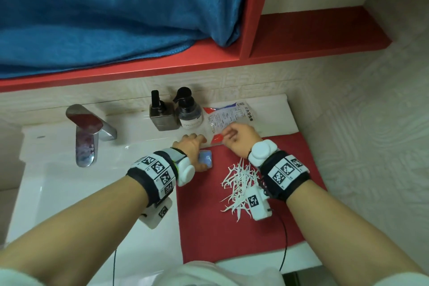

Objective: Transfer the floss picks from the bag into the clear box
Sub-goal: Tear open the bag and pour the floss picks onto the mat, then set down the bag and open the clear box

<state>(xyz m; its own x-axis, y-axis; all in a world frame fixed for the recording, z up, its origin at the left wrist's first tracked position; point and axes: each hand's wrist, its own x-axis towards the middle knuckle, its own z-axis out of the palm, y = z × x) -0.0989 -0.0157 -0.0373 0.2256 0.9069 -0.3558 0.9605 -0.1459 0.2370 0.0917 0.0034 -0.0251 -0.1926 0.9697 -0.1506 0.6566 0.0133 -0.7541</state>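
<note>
A pile of white floss picks (239, 184) lies loose on the red mat (209, 227), just under my right wrist. The flat plastic bag (228, 116), printed with text and red corners, lies on the counter behind the mat. My right hand (240, 140) pinches the bag's near red corner. My left hand (193, 152) rests on the small clear box (206, 160) at the mat's left edge, thumb against its side. The box looks bluish and I cannot see inside it.
Two dark pump bottles (162, 115) (188, 111) stand at the back of the counter, left of the bag. A chrome faucet (87, 132) reaches over the white sink (69, 193) on the left. A red shelf (209, 60) with a blue towel (111, 11) hangs overhead.
</note>
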